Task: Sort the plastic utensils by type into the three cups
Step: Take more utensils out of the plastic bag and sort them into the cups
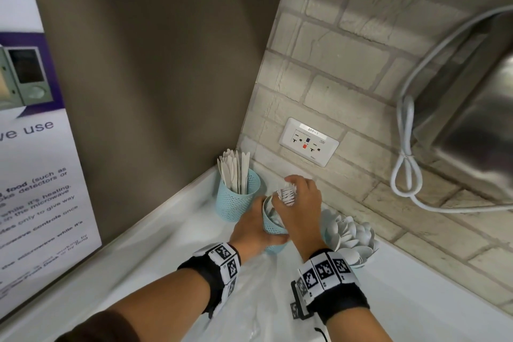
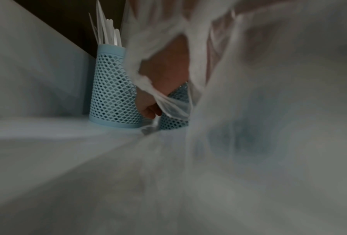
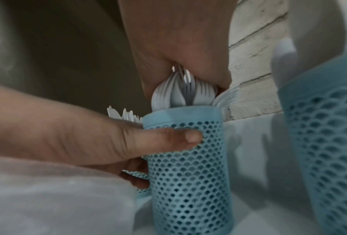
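Three pale blue mesh cups stand in the counter's corner. The left cup (image 1: 238, 197) (image 2: 114, 92) holds white knives (image 1: 234, 168). My left hand (image 1: 249, 228) (image 3: 164, 139) grips the middle cup (image 1: 273, 226) (image 3: 188, 174), thumb across its front. Over that cup, my right hand (image 1: 298, 203) (image 3: 178, 39) clutches a bundle of white forks (image 1: 287, 195) (image 3: 184, 93), whose handles reach down inside it. The right cup (image 3: 325, 127) is packed with white spoons (image 1: 351, 236).
A clear plastic bag (image 1: 249, 300) (image 2: 248, 111) lies on the white counter (image 1: 172, 236) under my forearms. Behind the cups is a brick wall with an outlet (image 1: 308, 141). A white cord (image 1: 405, 169) hangs beside a steel appliance (image 1: 472, 119). A poster (image 1: 36, 147) leans at left.
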{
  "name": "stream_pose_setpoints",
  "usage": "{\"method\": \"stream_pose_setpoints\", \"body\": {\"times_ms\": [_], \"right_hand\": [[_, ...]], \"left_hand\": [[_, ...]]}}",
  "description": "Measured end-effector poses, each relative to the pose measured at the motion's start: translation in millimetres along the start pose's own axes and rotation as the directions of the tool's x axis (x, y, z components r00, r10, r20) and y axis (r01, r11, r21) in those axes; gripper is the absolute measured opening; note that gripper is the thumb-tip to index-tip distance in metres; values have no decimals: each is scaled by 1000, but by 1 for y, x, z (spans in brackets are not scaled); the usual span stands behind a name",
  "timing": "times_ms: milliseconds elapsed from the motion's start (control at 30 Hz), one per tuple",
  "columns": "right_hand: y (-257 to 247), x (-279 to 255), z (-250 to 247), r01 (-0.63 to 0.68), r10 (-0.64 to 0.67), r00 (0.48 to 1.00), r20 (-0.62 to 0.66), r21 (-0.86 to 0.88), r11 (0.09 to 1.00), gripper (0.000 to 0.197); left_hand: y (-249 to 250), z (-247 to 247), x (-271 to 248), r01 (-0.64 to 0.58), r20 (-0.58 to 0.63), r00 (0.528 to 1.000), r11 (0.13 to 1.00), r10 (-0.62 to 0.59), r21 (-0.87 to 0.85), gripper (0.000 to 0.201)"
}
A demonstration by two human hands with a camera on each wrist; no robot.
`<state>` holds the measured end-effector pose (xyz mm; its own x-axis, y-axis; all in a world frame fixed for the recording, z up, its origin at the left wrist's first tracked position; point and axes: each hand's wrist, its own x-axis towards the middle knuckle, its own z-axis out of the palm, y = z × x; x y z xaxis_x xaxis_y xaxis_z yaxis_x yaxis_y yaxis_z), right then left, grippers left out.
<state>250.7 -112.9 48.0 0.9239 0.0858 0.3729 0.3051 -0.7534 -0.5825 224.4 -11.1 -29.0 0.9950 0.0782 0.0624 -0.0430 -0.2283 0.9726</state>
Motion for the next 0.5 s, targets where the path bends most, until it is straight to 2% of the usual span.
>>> {"method": "stream_pose_setpoints", "body": {"times_ms": [100,167,300,500], "right_hand": [[3,-8,-5,3,4,992,128,-59,998,105],[4,-10,-14,-43,42,991,129,6,999,128],[5,-19,-27,-178,166,983,83,154,972,135],[1,-33,-24,-249,230,961,155,111,962,128]], "left_hand": [[1,0,-1,-28,11,1000,1000,28,-14,88],[1,-1,-1,-38,14,999,999,38,-37,97],[4,-3,-3,-44,6,999,999,44,-20,97],[-1,1,-1,-21,-22,1000,1000,22,18,95]]}}
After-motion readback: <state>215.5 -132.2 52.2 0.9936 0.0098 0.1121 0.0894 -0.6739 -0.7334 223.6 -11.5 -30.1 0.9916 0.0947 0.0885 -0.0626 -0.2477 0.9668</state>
